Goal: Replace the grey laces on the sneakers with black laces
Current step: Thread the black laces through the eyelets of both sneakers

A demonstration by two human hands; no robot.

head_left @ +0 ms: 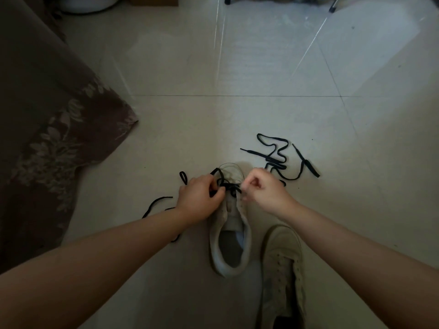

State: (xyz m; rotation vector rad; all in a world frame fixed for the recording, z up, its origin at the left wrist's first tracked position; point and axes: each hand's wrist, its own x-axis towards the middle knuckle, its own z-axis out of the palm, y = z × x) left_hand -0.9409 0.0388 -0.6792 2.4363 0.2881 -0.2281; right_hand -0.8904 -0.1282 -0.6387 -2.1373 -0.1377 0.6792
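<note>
A pale sneaker point(229, 241) stands on the floor, toe pointing away from me. A black lace point(229, 186) crosses its lowest eyelets near the toe. My left hand point(202, 200) grips that lace on the left of the shoe; its loose end point(156, 203) trails over the floor to the left. My right hand point(266, 191) is curled at the right side of the eyelets and pinches the lace there. A second pale sneaker point(282, 264) with no lace lies at the lower right. Another black lace point(280, 155) lies loose on the floor beyond my right hand.
A brown flowered cloth point(54, 129) hangs down over the floor on the left. Pale floor tiles point(213, 67) stretch ahead. Metal legs point(332, 5) and a white round object point(88, 3) stand at the far edge.
</note>
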